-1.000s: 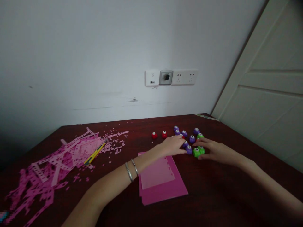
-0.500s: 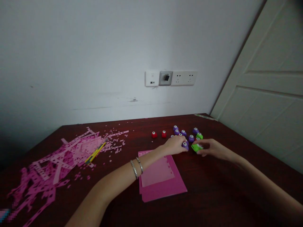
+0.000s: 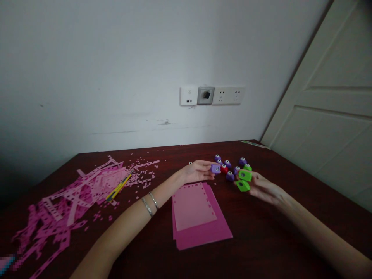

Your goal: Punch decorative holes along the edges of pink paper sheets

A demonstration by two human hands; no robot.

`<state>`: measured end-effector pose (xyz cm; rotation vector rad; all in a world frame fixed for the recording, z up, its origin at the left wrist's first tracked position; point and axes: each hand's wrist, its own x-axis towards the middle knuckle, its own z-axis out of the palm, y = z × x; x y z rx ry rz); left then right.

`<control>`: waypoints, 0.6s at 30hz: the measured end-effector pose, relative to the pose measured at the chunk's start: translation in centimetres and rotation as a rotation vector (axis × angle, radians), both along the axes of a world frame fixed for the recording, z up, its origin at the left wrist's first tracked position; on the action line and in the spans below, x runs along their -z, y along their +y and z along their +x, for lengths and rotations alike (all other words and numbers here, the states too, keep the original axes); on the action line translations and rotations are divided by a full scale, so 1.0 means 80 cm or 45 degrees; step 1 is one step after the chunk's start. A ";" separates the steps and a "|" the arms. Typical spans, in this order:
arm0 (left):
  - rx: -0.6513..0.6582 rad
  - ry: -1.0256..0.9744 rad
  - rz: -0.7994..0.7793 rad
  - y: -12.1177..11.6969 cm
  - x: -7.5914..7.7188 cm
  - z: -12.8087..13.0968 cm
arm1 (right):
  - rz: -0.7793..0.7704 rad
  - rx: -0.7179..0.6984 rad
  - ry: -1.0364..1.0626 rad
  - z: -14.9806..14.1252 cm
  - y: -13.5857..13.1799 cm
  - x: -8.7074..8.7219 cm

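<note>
No text, label, brand, number or sign can be read. The white wall plate above the left hand and the printed strip on the worktop, beyond the right hand, bear marks too small to make out.

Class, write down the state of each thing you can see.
Left hand, closed on purple punch
Right hand, holding green punches, undersides showing
Red punch, upright
Pink sheets, stacked, flat
Paper strips, heaped, punched
Yellow cutter, lying down; blade unclear
White sockets, unused
</note>
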<state>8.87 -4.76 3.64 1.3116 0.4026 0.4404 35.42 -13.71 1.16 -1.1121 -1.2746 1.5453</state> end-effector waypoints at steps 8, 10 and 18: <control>-0.083 0.726 1.460 -0.007 0.007 0.017 | 0.215 -0.229 -1.163 0.009 0.010 -0.050; -0.043 0.845 1.673 -0.013 0.014 0.024 | 0.338 -0.283 -1.349 0.007 0.011 -0.042; -0.174 0.835 1.819 -0.007 0.016 0.035 | 0.461 -0.217 -1.547 0.000 0.004 -0.023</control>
